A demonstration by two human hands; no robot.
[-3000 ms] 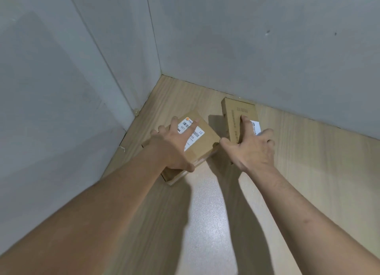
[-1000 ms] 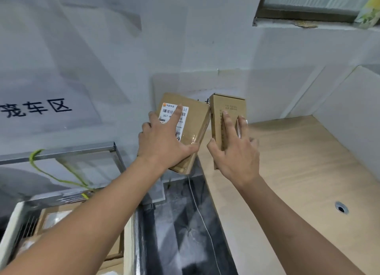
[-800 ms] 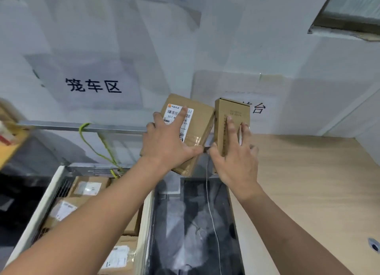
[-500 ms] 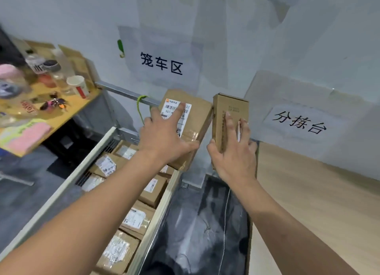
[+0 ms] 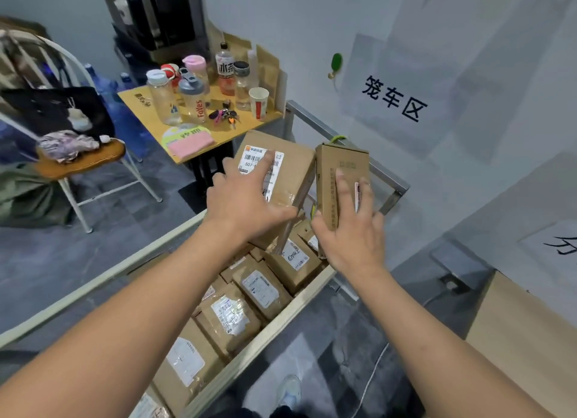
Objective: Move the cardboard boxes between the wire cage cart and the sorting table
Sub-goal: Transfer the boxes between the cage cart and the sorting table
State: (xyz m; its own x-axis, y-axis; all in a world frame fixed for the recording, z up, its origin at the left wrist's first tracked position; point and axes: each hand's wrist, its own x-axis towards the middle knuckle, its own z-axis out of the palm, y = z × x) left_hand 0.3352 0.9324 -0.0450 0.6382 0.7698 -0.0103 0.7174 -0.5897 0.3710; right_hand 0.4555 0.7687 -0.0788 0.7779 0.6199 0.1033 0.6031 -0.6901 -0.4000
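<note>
My left hand (image 5: 246, 199) grips a flat cardboard box (image 5: 292, 171) with a white barcode label, fingers over the label and thumb under its near edge. My right hand (image 5: 349, 230) grips a narrower plain cardboard box (image 5: 346, 164) held upright on its end. Both boxes hang side by side above the far end of the wire cage cart (image 5: 312, 296). The cart holds several labelled cardboard boxes (image 5: 262, 288) lying in rows. A corner of the wooden sorting table (image 5: 524, 333) shows at the lower right.
A small yellow table (image 5: 150, 118) with bottles, a paper cup and keys stands beyond the cart on the left. A white chair (image 5: 81, 158) with a bag and cloth is further left. The cart's metal rail (image 5: 359, 149) runs behind the held boxes. A white cable lies on the dark floor.
Both boxes were lifted off the wooden table. My view and arms swung left, so the boxes now hang over the cart instead of the gap by the table.
</note>
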